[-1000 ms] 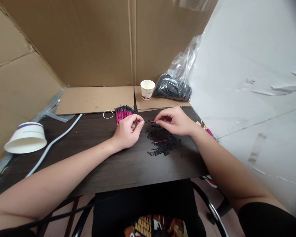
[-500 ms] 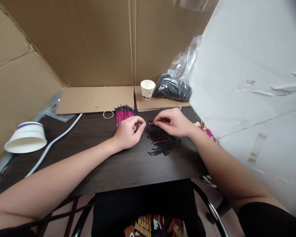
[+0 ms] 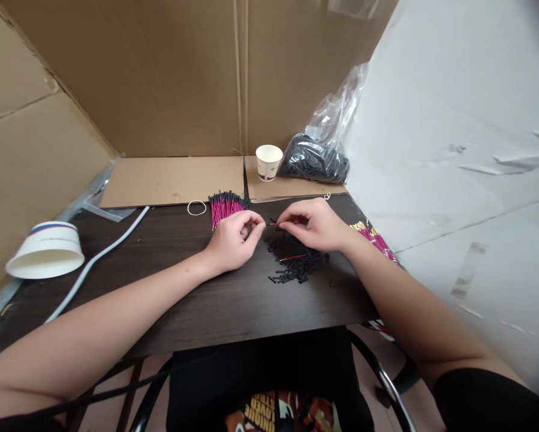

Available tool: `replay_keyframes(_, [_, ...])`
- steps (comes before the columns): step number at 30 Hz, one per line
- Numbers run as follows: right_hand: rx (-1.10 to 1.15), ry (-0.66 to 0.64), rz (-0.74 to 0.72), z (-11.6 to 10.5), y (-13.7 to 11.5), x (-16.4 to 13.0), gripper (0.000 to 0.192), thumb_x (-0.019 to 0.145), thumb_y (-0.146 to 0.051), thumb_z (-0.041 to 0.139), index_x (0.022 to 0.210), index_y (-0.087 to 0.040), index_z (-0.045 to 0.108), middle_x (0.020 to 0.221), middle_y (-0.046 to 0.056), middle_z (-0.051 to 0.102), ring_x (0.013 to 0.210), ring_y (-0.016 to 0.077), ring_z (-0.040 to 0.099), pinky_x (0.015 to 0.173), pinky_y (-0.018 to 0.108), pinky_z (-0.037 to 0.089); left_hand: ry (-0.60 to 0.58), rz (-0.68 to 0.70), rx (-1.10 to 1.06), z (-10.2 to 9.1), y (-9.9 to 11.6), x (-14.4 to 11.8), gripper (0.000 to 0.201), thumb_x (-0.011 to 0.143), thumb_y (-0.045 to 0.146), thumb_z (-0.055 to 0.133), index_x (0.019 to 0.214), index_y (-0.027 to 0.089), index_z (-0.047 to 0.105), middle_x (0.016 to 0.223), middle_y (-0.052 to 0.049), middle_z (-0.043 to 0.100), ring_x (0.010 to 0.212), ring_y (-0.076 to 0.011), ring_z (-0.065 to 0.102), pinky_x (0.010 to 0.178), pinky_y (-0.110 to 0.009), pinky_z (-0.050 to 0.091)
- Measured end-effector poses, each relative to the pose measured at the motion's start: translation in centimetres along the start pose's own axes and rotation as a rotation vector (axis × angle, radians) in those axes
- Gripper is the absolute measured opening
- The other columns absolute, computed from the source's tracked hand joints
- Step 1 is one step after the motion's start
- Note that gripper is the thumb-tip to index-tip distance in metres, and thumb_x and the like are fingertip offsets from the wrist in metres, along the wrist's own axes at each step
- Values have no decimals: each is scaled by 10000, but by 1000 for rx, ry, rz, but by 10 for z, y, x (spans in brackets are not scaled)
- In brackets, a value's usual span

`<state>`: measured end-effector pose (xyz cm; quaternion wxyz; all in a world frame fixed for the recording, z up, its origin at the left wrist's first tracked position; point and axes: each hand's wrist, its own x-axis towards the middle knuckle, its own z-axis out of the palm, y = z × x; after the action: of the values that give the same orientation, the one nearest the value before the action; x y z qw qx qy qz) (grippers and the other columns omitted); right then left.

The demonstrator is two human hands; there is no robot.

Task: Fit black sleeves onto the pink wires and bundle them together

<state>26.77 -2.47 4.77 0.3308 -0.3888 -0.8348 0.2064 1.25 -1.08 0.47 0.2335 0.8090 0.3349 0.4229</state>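
Both hands meet fingertip to fingertip over the counter (image 3: 233, 300); the right hand (image 3: 316, 225) pinches a thin pink wire (image 3: 276, 224), the left hand (image 3: 233, 240) is curled shut on its black tip. Loose black tubes (image 3: 296, 264) lie just below the right hand; a pink wire bundle (image 3: 224, 206) sits just beyond the left.

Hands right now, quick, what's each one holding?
Left hand: closed, fingertips pinching something small and dark; cannot tell what.
Right hand: closed, pinching a thin pink wire.

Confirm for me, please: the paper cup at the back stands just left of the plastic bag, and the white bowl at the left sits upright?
Not quite. In the head view the bowl lies upside down, rim on the table. The cup does stand just left of the bag.
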Motion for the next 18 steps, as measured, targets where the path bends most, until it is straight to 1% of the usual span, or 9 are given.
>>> replay_keyframes(6, [67,-4,69,2,0,-1,166,980,-258,718,943,-161,848,784,34,773,623,129,580,617,291,450,40,8,-7,1,-4,0,131,1064,283,687,1016,172,737,804,-25,689,594,-118,514,597,-277,436])
replay_keyframes(13, [222,-18,218,7,0,-2,206,972,-325,747,950,-150,853,730,28,744,597,121,549,553,273,416,53,19,-6,1,-3,0,133,1070,292,693,1025,176,740,825,-33,711,596,-119,534,594,-282,438])
replay_keyframes(18, [214,-3,194,8,1,-3,183,972,-310,753,956,-160,857,773,34,770,633,125,575,591,278,439,41,3,-21,2,-3,0,146,1070,302,688,1019,176,740,839,-40,718,600,-120,536,594,-282,440])
